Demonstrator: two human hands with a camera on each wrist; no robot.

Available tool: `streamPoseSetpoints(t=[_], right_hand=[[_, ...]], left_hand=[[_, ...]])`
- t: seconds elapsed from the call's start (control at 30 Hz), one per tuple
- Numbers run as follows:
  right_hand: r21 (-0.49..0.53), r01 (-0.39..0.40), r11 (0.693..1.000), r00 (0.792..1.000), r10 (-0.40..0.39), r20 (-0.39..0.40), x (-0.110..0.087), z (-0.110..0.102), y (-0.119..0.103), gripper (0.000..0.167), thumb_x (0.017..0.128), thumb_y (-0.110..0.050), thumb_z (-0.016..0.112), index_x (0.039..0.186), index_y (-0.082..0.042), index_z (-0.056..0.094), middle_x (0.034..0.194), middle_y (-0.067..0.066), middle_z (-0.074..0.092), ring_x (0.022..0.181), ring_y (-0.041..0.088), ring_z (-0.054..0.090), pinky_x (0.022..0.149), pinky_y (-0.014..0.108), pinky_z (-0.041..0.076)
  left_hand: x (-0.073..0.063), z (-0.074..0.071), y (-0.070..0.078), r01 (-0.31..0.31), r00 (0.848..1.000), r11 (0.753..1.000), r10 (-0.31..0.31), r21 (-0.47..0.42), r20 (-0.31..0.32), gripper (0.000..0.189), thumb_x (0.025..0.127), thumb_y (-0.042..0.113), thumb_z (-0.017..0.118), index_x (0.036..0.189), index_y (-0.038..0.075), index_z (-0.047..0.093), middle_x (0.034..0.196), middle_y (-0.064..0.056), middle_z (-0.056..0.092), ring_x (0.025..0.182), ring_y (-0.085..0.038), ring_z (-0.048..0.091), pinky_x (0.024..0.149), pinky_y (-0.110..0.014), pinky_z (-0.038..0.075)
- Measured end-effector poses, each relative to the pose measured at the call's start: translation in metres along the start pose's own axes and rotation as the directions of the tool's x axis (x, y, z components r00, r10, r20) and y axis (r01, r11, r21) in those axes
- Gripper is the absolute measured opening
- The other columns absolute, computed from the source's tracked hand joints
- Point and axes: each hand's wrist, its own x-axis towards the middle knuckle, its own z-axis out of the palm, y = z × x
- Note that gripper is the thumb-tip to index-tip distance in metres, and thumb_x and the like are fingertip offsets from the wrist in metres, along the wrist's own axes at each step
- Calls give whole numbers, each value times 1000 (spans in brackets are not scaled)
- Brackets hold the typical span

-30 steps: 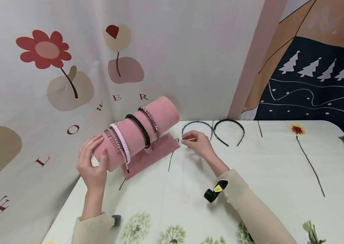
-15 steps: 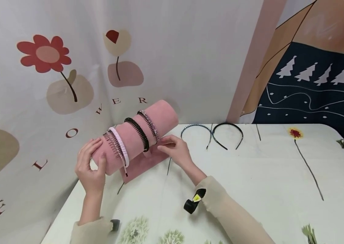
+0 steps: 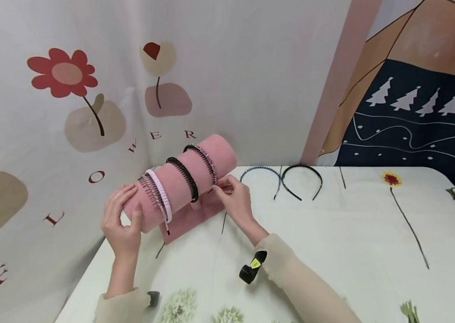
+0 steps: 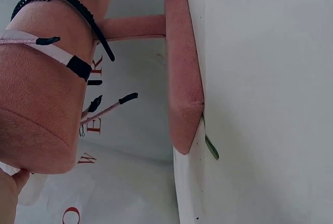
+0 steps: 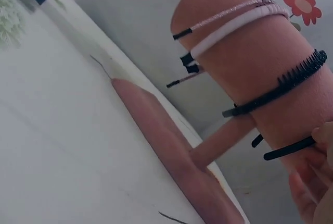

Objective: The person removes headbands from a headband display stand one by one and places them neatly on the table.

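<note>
A pink velvety headband stand [image 3: 178,192], a tilted roll on a flat base, carries several headbands. My left hand [image 3: 122,224] grips the roll's near left end, thumb on the front. My right hand [image 3: 236,199] pinches the lower front end of a glittery toothed headband [image 3: 204,156], the one closest to the far right end. In the right wrist view that headband's dark tip [image 5: 286,150] sticks out past my fingers. A black toothed headband [image 3: 184,174] sits mid-roll. Nearer my left hand are a white headband [image 3: 162,193] and a thin pinkish toothed headband [image 3: 150,192].
On the white flower-print table [image 3: 332,233], a blue toothed headband [image 3: 259,168] and another black headband [image 3: 319,179] lie side by side behind my right hand. A printed cloth wall [image 3: 243,89] rises right behind the stand.
My right hand has moved left from beside the blue headband to the stand and now pinches the glittery headband's end, which has shifted slightly right. The left hand keeps its grip.
</note>
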Motion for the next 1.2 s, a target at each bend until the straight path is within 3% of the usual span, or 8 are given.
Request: streamPoseSetpoints(t=[0.2, 0.33, 0.47, 0.63, 0.93, 1.2], right_hand=[[-101, 108, 989, 992, -113, -49, 13, -15, 2, 7, 91, -9, 67, 96, -4, 67, 96, 9, 74, 90, 20, 75, 74, 21, 60], [-159, 130, 979, 988, -141, -62, 24, -27, 0, 7, 92, -10, 65, 97, -5, 66, 95, 10, 74, 89, 20, 74, 74, 23, 61], [-183, 101, 978, 989, -118, -84, 33, -35, -2, 9, 92, -10, 65, 98, -5, 66, 95, 9, 74, 88, 19, 74, 75, 25, 61], [-216, 88, 972, 991, -108, -80, 40, -42, -1, 13, 92, -10, 64, 104, -6, 66, 96, 8, 74, 88, 20, 73, 76, 28, 61], [-210, 9, 978, 994, -32, -107, 56, -59, 3, 15, 93, -12, 64, 108, -7, 64, 99, 10, 73, 92, 23, 73, 80, 35, 60], [-184, -51, 982, 989, 24, -144, 65, -67, 13, 16, 93, -11, 64, 108, -5, 64, 101, 13, 73, 94, 26, 73, 84, 37, 59]], left_hand=[[-1, 0, 0, 3, 1000, 1000, -3, 3, 4, 34, 84, 20, 66, 105, -5, 74, 112, -23, 72, 122, -23, 63, 112, -31, 43], [-1, 2, 0, 5, 1000, 1000, -5, -1, -10, 34, 85, 21, 66, 105, -5, 74, 111, -23, 72, 121, -25, 63, 112, -31, 43], [0, 3, 0, 8, 1000, 1000, -8, -3, -2, 34, 84, 21, 66, 105, -5, 74, 112, -24, 72, 121, -30, 63, 112, -32, 43], [-1, 0, 1, 11, 1000, 1000, -11, 0, -2, 35, 85, 22, 66, 105, -6, 74, 112, -23, 72, 123, -22, 63, 112, -31, 43], [1, 1, -1, 11, 1000, 1000, -11, -15, 1, 33, 84, 20, 67, 104, -6, 74, 112, -23, 72, 123, -18, 63, 112, -32, 43], [-2, -2, -1, 10, 1000, 1000, -10, 3, 5, 33, 84, 20, 67, 105, -5, 74, 112, -23, 72, 122, -26, 63, 112, -32, 43]])
